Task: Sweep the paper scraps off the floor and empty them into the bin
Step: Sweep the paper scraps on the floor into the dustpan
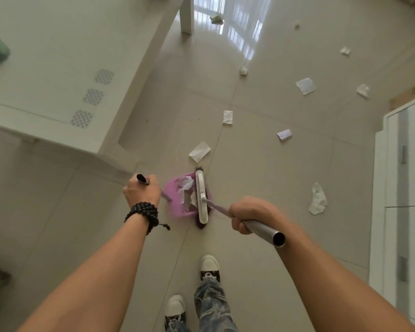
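Observation:
A pink dustpan (175, 207) rests on the tiled floor in front of me, with white paper scraps (186, 191) inside it. My left hand (141, 191) grips the dustpan's long handle at its black top. My right hand (248, 214) is closed around the broom's silver pole (264, 230). The white broom head (201, 196) lies against the dustpan's open right edge. Several more paper scraps lie on the floor beyond: a flat one (200, 151) just past the dustpan, a crumpled one (318, 198) to the right, and others further off (305, 85). No bin is in view.
A white table (65, 68) fills the upper left, its leg (186, 15) standing on the floor at the top. A white cabinet (403, 188) runs along the right edge. My shoes (209, 265) stand just behind the dustpan.

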### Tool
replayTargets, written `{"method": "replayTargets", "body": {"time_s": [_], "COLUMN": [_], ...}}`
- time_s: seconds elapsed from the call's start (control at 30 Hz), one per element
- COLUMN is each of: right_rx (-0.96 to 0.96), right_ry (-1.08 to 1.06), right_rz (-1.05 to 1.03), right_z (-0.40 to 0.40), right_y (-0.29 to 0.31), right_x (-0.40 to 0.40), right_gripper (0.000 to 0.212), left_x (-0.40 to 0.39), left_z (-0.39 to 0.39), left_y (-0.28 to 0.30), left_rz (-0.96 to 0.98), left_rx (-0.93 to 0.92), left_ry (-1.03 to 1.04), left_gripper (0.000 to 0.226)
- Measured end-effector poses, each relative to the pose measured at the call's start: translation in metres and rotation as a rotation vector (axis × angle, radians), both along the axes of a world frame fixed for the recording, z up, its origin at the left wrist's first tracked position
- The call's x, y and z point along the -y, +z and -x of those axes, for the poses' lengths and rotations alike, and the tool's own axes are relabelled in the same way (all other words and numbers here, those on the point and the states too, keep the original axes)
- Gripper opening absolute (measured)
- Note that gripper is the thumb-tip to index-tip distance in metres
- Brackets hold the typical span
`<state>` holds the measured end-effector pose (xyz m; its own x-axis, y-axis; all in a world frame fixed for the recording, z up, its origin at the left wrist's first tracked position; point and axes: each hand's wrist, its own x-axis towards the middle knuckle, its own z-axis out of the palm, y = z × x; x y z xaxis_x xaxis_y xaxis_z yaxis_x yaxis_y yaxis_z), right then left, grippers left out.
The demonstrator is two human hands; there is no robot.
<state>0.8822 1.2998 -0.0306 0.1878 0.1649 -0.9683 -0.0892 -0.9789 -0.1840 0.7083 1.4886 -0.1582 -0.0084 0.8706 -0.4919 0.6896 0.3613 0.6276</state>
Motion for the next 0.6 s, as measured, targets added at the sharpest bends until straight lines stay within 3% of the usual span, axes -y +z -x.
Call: {"method": "replayTargets", "body": {"time_s": [0.2, 0.4, 0.6], "right_rx": [0.107, 0.223, 0.326], "right_ry": [0.179, 0.066, 0.069], "right_rz": [0.004, 0.017, -0.007], "right_z": [-0.020, -0.055, -0.071], "right_y": [0.032, 0.057, 0.050], "right_x": [-0.015, -0.032, -0.049], "right_gripper": [0.023, 0.022, 0.019], "left_x": [-0.001, -0.021, -0.068], "left_z": [-0.011, -0.022, -0.029], "left_y": [0.062, 0.099, 0.081], "left_rz": [0.013, -0.071, -0.110], "left_rx": [0.040, 0.044, -0.019], "left_ry": [0.203, 0.281, 0.311], "left_gripper": [0.028, 0.029, 0.032]}}
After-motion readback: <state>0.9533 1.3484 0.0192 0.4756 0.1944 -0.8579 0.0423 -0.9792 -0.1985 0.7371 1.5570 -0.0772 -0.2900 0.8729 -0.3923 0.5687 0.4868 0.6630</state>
